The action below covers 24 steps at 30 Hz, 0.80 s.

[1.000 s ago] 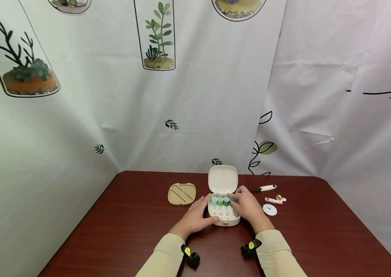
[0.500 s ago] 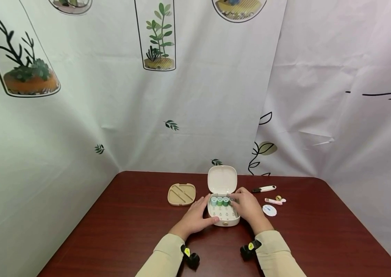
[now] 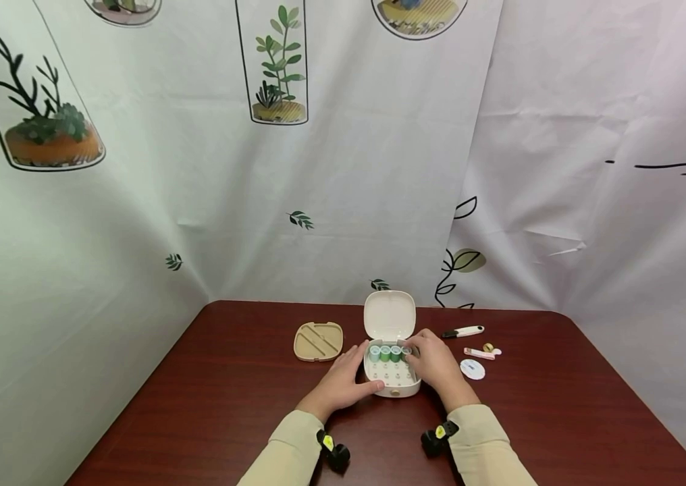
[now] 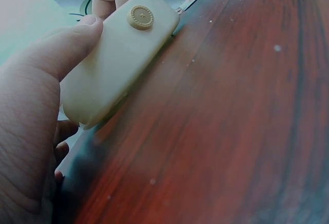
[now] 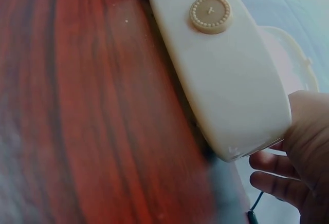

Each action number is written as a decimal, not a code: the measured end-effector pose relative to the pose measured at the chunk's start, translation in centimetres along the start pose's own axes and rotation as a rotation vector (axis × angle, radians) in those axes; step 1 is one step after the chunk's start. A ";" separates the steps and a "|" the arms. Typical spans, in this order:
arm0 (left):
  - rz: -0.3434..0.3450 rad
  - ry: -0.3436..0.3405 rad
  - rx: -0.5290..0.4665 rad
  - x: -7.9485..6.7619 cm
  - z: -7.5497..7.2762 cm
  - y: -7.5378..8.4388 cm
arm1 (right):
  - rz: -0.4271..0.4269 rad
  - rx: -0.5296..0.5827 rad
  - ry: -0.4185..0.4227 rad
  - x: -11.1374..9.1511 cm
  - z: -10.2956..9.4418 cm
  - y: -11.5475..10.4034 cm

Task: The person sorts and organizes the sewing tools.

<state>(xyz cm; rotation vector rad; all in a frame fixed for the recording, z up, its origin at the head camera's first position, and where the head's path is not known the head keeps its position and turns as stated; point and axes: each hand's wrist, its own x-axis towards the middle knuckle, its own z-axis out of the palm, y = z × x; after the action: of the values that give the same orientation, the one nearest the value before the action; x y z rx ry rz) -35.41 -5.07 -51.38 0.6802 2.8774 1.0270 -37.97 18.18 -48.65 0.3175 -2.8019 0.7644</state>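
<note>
A white sewing box (image 3: pixel 393 391) stands on the table with its lid (image 3: pixel 389 315) raised. Inside, a row of thread spools (image 3: pixel 385 354) in pale blue and greens fills the back, with small pegs in front. My left hand (image 3: pixel 343 385) grips the box's left side, its thumb over the front edge near the round tan button (image 4: pixel 141 17). At the right end of the row, my right hand (image 3: pixel 434 361) pinches a dark spool (image 3: pixel 406 352), partly hidden by the fingers. In the right wrist view the box front (image 5: pixel 226 75) hides my right fingertips.
A tan tray (image 3: pixel 319 341) with diagonal ridges lies left of the box. On the right are a black-and-white handled tool (image 3: pixel 463 331), a pink-and-white strip (image 3: pixel 479 353), a small gold item (image 3: pixel 488 347) and a white disc (image 3: pixel 472 369). A printed cloth hangs behind the table.
</note>
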 end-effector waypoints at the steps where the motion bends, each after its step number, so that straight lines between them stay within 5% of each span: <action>1: -0.001 0.000 0.000 0.0 0.0 0.0 | -0.003 0.011 -0.002 0.0 0.0 0.1; 15: 0.001 0.003 -0.024 0.2 -0.1 -0.1 | -0.058 0.429 0.064 -0.5 -0.5 3.2; 20: 0.003 0.005 -0.023 0.2 0.0 -0.1 | -0.140 0.522 -0.085 -1.0 -0.1 4.0; 24: 0.004 0.010 -0.022 0.0 -0.1 -0.1 | -0.124 0.536 -0.190 -1.2 0.3 4.1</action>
<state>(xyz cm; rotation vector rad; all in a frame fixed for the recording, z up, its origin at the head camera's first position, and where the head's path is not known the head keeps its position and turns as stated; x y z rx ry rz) -35.46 -5.19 -51.42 0.6811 2.8699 1.0646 -37.94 21.66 -51.15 0.6741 -2.6590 1.5177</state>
